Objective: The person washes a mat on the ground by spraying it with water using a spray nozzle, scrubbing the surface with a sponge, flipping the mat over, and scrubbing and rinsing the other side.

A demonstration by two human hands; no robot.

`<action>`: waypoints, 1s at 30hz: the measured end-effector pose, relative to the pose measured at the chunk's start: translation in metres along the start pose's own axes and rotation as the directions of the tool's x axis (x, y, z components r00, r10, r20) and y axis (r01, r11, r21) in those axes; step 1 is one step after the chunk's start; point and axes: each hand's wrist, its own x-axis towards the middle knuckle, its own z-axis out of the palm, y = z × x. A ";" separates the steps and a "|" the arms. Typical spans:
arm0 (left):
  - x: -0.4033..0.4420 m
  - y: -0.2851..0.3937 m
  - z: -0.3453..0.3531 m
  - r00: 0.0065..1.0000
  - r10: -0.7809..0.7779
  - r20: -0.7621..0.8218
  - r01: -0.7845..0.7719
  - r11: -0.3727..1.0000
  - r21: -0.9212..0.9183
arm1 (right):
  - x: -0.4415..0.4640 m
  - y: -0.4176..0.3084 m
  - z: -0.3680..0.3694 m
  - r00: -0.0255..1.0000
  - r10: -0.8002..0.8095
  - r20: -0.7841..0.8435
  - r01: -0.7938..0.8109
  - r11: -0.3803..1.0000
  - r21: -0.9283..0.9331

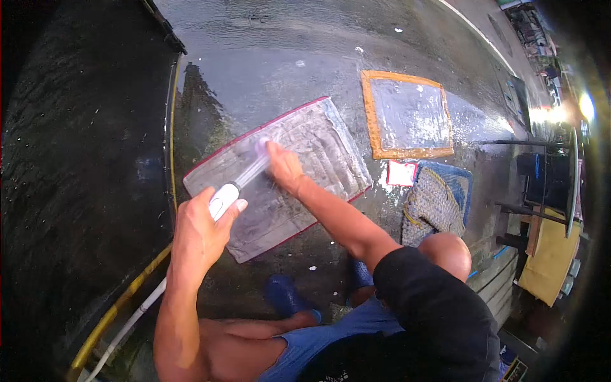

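Observation:
My left hand (202, 224) is wrapped round a white shower head (224, 198), which sends a stream of water (253, 168) onto a grey floor mat (258, 219). The mat has a dark red edging, lies flat on the wet ground and looks soaked and creased. Low over its middle is my right hand (286, 169), fingers curled. A pale pinkish blur (262, 145) shows at the fingertips, where the water lands; I cannot make out what it is. From under my left wrist a white hose (130, 321) runs to the lower left.
Beyond the mat lies a grey mat with an orange border (371, 118). Beside it are a small white cloth with red edging (401, 173), a woven grey mat (434, 202) and a blue mat (468, 184). A yellow hose (121, 302) edges dark water (83, 172) at left. Furniture (550, 254) stands right.

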 end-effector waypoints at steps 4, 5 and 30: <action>0.000 0.013 0.000 0.999 0.006 0.046 -0.004 1.000 -0.025 | 0.044 0.083 -0.091 0.958 0.283 -0.048 -0.285 0.918 -0.276; -0.002 0.010 0.001 0.999 0.013 0.041 -0.011 0.999 -0.034 | 0.055 0.097 -0.136 0.851 0.517 -0.094 -0.518 0.796 -0.312; -0.005 0.005 -0.002 0.995 0.088 -0.040 -0.086 0.995 0.040 | 0.073 0.054 -0.081 0.940 0.329 0.093 -0.298 0.921 -0.252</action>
